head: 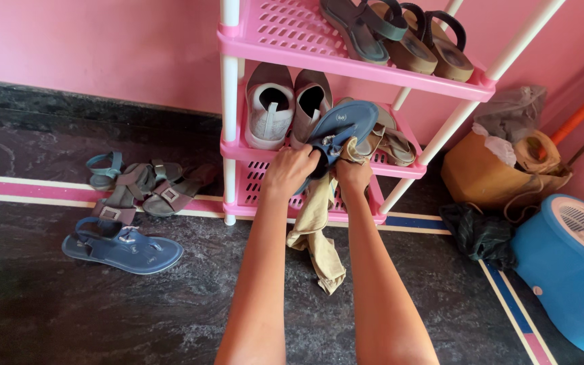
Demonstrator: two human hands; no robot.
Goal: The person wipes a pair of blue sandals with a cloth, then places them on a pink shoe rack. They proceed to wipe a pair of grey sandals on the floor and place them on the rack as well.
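The left hand [290, 170] covers the heel end of a blue sandal [338, 128], fingers curled tight around it, so its straps are mostly hidden. The right hand [353, 172] is clamped on a tan cloth [315, 233], pressed to the sandal's underside; the fingertips are buried in the folds. The sandal is held up in front of the pink rack [285, 34], blocking part of the middle shelf. The rack's top is cut off by the frame. Behind the sandal stand grey shoes [285, 105] and tan sandals [393, 142]; above lie wedge sandals [407, 40]. On the dark stone floor at left lie the matching blue sandal [124, 249] and brown sandals [143, 192]. At right, a blue mop bucket [569, 270], partly cut off, a brown bag [488, 176] and a dark crumpled bag [481, 233]. The rack is perforated plastic with white poles
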